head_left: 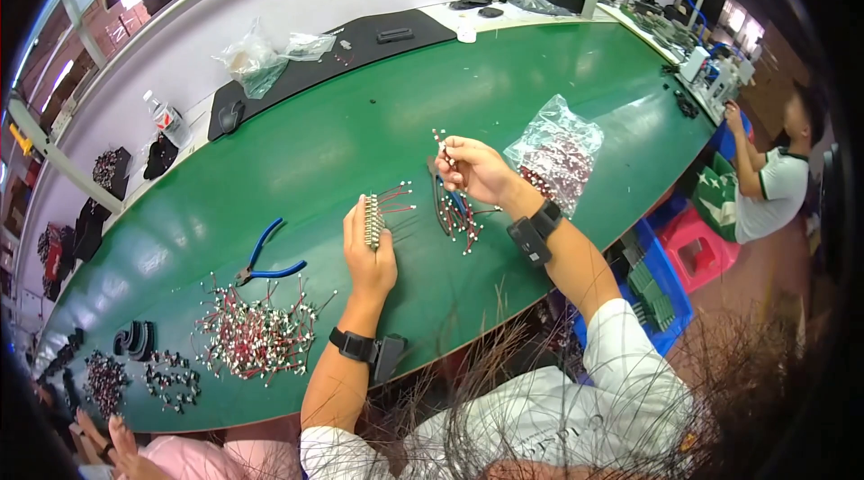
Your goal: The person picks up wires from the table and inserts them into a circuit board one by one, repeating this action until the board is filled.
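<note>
Near the middle of the bench, my left hand (367, 255) is closed around a narrow strip of small boards (373, 221), with several red wires sticking out to its right. My right hand (477, 170) is raised to the right of it, its fingers pinching a short wire lead (440, 143) with white connector ends. Below that hand lies a small bunch of wire leads (468, 230), partly over a blue-handled tool. A clear plastic bag of wire leads (560, 156) rests beside my right wrist. Blue-handled pliers (286, 272) lie left of my left hand, above a heap of red wire leads (256, 336).
Small black parts (173, 381) lie at the lower left, near another person's hand (126, 444). Along the back are a bottle (167, 120), a mouse (230, 116) and a black mat (351, 62). At right, a person (783, 179) sits beyond a pink stool (711, 266) and blue crate (677, 316).
</note>
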Tool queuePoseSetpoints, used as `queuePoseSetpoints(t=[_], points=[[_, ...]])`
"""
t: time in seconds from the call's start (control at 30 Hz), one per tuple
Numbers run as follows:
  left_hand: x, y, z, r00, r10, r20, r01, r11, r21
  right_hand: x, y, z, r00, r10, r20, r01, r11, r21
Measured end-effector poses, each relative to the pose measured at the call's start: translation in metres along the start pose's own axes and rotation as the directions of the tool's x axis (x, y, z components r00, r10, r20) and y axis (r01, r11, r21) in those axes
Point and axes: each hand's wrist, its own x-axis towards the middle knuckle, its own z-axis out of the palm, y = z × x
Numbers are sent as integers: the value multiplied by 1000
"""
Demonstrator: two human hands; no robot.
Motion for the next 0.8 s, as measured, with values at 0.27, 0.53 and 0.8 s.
queuePoseSetpoints(t=[0.27,0.53,0.8], points=[[5,4,1,991,-132,-29,126,979,-163,-17,9,0,983,182,5,-180,977,-112],[5,9,6,967,-254,-10,244,939,-243,-19,24,7,991,133,13,-124,949,-289],[4,11,7,960,-281,-13,267,926,-269,-22,28,15,997,63,44,-36,892,-450]])
